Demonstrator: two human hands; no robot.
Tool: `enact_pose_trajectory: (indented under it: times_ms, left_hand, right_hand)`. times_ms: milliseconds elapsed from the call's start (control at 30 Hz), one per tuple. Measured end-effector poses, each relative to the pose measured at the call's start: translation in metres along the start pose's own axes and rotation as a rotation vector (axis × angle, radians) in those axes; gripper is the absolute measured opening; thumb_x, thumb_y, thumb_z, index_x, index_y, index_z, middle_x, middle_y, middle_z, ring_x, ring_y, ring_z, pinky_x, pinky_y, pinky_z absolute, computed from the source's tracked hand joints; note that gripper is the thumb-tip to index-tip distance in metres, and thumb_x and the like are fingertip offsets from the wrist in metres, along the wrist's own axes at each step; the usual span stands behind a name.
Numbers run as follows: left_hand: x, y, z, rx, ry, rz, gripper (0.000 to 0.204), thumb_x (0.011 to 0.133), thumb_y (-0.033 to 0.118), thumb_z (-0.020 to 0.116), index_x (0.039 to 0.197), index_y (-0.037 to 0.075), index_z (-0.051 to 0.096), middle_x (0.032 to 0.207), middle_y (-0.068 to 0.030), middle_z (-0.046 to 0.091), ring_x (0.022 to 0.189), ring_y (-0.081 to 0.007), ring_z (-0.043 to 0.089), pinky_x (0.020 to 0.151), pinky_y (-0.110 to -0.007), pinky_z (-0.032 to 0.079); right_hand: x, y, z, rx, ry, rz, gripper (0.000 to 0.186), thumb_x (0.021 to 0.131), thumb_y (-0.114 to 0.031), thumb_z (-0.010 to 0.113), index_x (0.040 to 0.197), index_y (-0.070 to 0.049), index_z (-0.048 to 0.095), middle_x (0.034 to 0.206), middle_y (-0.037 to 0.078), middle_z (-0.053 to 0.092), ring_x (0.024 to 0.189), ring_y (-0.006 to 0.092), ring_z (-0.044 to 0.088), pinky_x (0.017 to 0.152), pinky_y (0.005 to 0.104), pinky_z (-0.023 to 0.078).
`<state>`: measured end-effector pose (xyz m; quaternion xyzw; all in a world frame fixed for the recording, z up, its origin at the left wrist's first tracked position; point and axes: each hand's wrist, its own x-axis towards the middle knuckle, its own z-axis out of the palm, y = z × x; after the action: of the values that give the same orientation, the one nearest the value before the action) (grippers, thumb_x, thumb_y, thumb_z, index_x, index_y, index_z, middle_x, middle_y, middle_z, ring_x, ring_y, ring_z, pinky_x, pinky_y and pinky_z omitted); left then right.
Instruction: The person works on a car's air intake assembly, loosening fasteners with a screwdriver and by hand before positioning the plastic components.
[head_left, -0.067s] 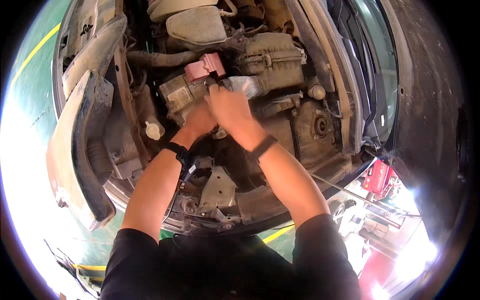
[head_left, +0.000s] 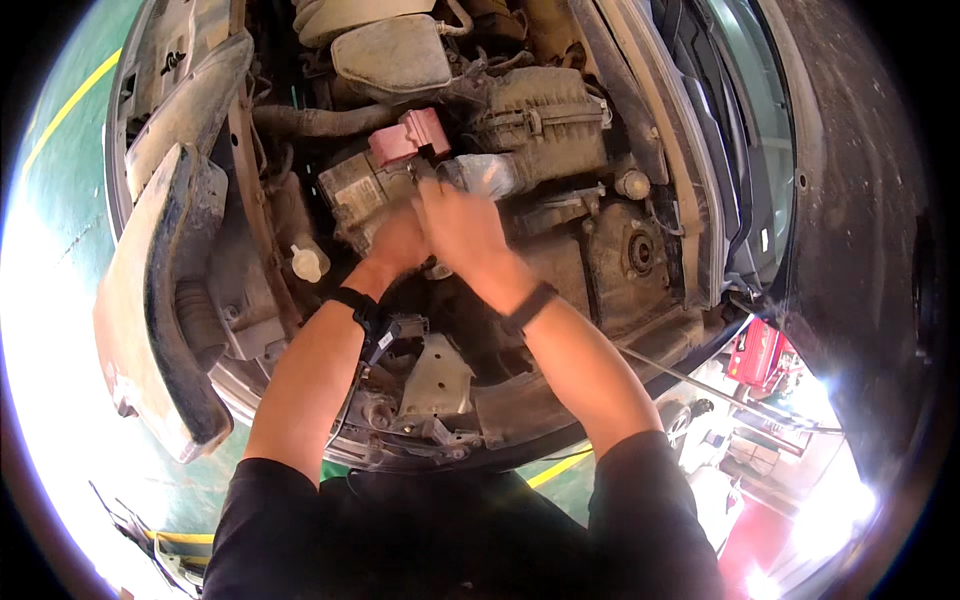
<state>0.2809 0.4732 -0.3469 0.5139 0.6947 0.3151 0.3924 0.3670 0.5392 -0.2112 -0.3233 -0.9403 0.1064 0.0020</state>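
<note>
Both of my hands work over a dusty battery [head_left: 350, 185] in an open engine bay. My left hand [head_left: 398, 240] is closed low on the battery's near side, partly behind my right hand [head_left: 460, 225], which is closed and slightly blurred beside it, over the terminal area. What my fingers grip is hidden or too small to make out. A red plastic cover [head_left: 410, 135] sits just above my fingertips, and a pale, crinkled duct piece [head_left: 485, 175] lies to their right.
The dusty air box [head_left: 540, 130] stands behind right. A cap [head_left: 308, 262] is at left, a bracket [head_left: 435, 380] below. A detached-looking panel [head_left: 160, 300] juts out at left. A thin rod [head_left: 700, 385] crosses at lower right, near red equipment [head_left: 755, 355] outside the car.
My right hand and forearm have moved slightly down, toward me. My left hand stays nearly in the same place.
</note>
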Motion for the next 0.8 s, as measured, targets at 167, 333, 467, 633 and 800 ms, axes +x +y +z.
enact_pose_trajectory:
  times_ms: [167, 333, 467, 633, 800]
  left_hand:
    - [0.002, 0.024, -0.016, -0.243, 0.077, -0.153, 0.035, 0.089, 0.036, 0.068, 0.101, 0.003, 0.071, 0.094, -0.0151, 0.072, 0.085, -0.0313, 0.068, 0.076, -0.042, 0.051]
    - [0.017, 0.029, -0.042, -0.592, 0.134, -0.181, 0.018, 0.095, 0.021, 0.066, 0.101, 0.004, 0.064, 0.081, -0.0031, 0.066, 0.07, -0.0138, 0.064, 0.06, -0.031, 0.051]
    - [0.024, 0.027, -0.044, -0.453, 0.138, -0.163, 0.019, 0.098, 0.02, 0.064, 0.101, 0.002, 0.062, 0.08, -0.0043, 0.064, 0.067, -0.0147, 0.065, 0.056, -0.031, 0.055]
    - [0.052, 0.012, -0.029, -0.34, 0.083, -0.306, 0.023, 0.101, 0.023, 0.058, 0.107, 0.001, 0.059, 0.091, -0.0097, 0.063, 0.071, -0.0231, 0.069, 0.056, -0.037, 0.059]
    - [0.062, 0.001, -0.027, -0.389, 0.092, -0.278, 0.03, 0.106, 0.026, 0.047, 0.11, -0.003, 0.053, 0.091, -0.0135, 0.062, 0.071, -0.0269, 0.069, 0.062, -0.041, 0.063]
  right_hand:
    - [-0.06, 0.022, 0.013, 0.148, -0.085, 0.197, 0.026, 0.091, -0.021, 0.063, 0.105, 0.001, 0.058, 0.1, 0.021, 0.068, 0.092, 0.0415, 0.067, 0.079, 0.0492, 0.053]
    - [-0.062, 0.039, 0.039, 0.361, -0.064, 0.323, 0.029, 0.09, -0.019, 0.066, 0.111, 0.0, 0.063, 0.108, 0.023, 0.067, 0.098, 0.0431, 0.064, 0.084, 0.0503, 0.051]
    - [-0.053, 0.041, 0.056, 0.431, 0.0, 0.386, 0.023, 0.09, -0.018, 0.066, 0.106, -0.001, 0.069, 0.102, 0.023, 0.068, 0.099, 0.0442, 0.062, 0.083, 0.0497, 0.05]
    - [-0.056, 0.044, 0.065, 0.519, 0.1, 0.355, 0.022, 0.092, -0.017, 0.065, 0.103, 0.002, 0.069, 0.096, 0.022, 0.068, 0.094, 0.0439, 0.063, 0.081, 0.049, 0.051]
    - [-0.055, 0.04, 0.059, 0.498, 0.198, 0.368, 0.021, 0.093, -0.017, 0.065, 0.102, 0.001, 0.069, 0.096, 0.022, 0.069, 0.09, 0.0432, 0.064, 0.078, 0.0491, 0.051]
